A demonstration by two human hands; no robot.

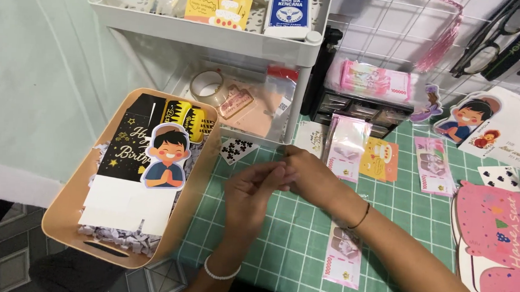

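Note:
My left hand (252,198) and my right hand (308,174) meet over the green grid mat (279,246), fingertips pinched together on something small and clear that I cannot make out. Just beyond the fingers lies a playing card (236,149) with black clubs. A pink banknote in a clear sleeve (343,255) lies under my right forearm. More sleeved pink notes (346,147) rest on the mat behind my right hand.
A tan tray (64,213) at left holds shredded paper, a black birthday card, a white sheet and a cartoon boy cutout (166,156). A white shelf rack (299,51) has a tape roll (207,86). Pink die-cut cards (496,232) lie at right.

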